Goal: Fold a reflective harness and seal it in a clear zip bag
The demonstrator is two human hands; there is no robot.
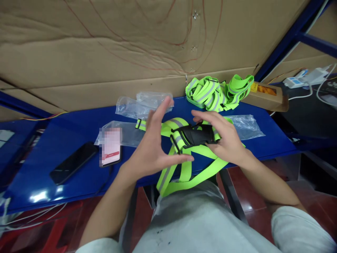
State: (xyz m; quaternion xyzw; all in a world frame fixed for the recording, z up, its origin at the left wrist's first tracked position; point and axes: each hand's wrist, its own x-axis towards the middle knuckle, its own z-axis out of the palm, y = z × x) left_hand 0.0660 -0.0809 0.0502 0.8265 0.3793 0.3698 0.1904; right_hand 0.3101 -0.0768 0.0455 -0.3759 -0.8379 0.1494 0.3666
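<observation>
My right hand (226, 138) grips a black plastic buckle (196, 135) threaded on neon green reflective straps (184, 168) that hang off the front of the blue table (65, 130). My left hand (152, 147) hovers just left of the buckle, fingers spread and thumb out, holding nothing. The straps lie partly under both hands.
A heap of folded green reflective straps (213, 92) sits at the back by a cardboard box (268, 96). Clear plastic bags (142, 103) lie behind my hands. Two phones (73, 162) rest on the left. A cardboard wall stands behind; a power strip (302, 79) is at the right.
</observation>
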